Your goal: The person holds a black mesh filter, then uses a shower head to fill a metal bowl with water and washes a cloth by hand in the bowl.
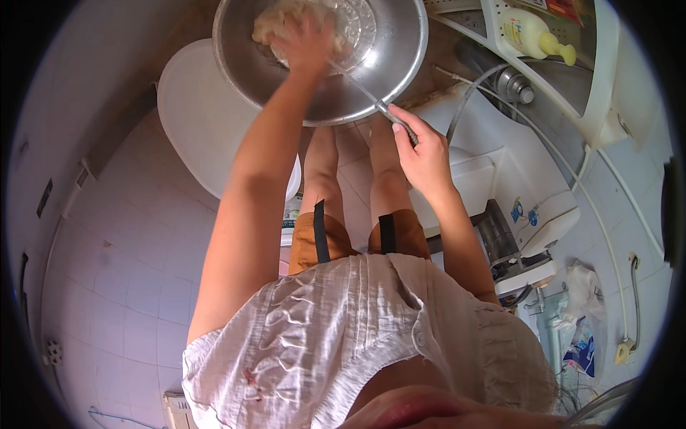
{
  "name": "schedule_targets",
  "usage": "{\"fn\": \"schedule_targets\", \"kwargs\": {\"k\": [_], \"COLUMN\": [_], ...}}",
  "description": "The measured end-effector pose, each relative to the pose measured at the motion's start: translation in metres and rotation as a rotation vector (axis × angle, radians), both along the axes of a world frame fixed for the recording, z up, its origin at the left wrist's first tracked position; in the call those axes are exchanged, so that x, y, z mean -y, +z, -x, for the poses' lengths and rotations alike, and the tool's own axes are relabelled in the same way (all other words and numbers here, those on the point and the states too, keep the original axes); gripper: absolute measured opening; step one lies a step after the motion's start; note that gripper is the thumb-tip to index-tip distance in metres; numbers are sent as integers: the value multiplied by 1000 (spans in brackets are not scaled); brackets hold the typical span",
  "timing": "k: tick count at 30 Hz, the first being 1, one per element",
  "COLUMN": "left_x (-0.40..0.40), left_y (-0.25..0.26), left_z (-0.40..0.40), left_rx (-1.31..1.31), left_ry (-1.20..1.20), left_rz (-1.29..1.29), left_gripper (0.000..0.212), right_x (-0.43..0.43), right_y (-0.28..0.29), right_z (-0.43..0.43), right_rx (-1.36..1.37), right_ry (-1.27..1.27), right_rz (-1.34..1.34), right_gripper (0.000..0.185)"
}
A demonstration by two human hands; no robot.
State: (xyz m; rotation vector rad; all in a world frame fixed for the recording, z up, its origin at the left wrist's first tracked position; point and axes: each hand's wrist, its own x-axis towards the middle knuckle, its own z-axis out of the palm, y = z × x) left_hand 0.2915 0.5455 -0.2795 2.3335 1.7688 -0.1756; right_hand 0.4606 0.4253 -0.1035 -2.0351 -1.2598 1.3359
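Note:
A wide stainless steel basin [399, 59] fills the top of the head view, with water in it. My left hand [308, 45] reaches inside and lies on a pale, soft, lumpy mass [273, 24] whose material I cannot make out. The fingers are blurred by motion, and their hold on the mass is unclear. At the basin's near right rim, my right hand [426, 153] grips the end of a narrow metal hose [397, 123] between thumb and fingers. A thin stream of water [353, 83] runs from the hose towards the mass.
A large white lid-like panel [198, 118] stands left of the basin. To the right is a white ceramic fixture [482, 161] with a flexible metal pipe [466, 102] beside it. A corner shelf [568, 96] holds a pump bottle [528, 35]. Plastic bags [584, 300] hang lower right.

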Motion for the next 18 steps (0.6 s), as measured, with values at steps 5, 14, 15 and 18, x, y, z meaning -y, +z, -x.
{"fn": "schedule_targets", "kwargs": {"k": [5, 14, 15, 18], "left_x": [-83, -37, -24, 10], "left_y": [39, -5, 3, 7], "left_z": [-15, 45, 44, 53], "left_rx": [-2, 927, 946, 838], "left_ry": [218, 930, 921, 885], "left_rz": [274, -85, -173, 199], "left_gripper": [57, 50, 48, 53], "right_x": [-5, 3, 5, 4], "right_y": [5, 8, 6, 6], "right_z": [3, -10, -11, -11], "right_rx": [0, 16, 22, 27], "right_ry": [-35, -79, -76, -56], "right_rz": [-19, 6, 4, 11], "right_gripper": [25, 26, 26, 26]}}
